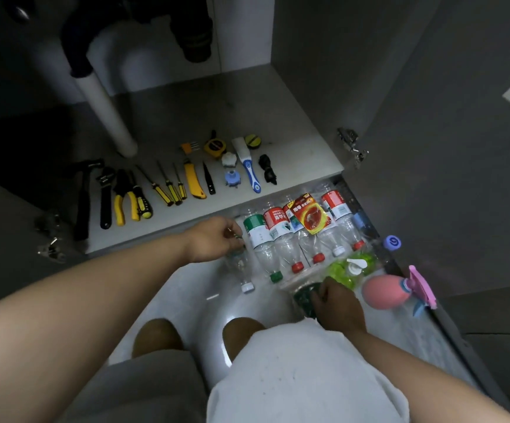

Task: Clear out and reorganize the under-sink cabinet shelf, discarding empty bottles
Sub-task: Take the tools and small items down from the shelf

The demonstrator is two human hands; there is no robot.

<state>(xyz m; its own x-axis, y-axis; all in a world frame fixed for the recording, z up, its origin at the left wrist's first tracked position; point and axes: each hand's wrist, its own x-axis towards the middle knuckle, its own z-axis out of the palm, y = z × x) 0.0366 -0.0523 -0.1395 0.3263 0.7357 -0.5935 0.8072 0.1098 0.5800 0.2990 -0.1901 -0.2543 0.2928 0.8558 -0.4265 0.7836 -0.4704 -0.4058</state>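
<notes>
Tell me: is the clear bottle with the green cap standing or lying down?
Lying down: the bottle rests on its side on the floor.

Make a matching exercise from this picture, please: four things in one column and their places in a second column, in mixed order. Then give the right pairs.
Things
1. hammer
2. pink spray bottle
3. white-capped bottle
4. dark green bottle

Places
A. held by the right hand
B. on the shelf, far left
C. held by the left hand
D. on the floor, far right

Pairs: 1-B, 2-D, 3-C, 4-A
</notes>
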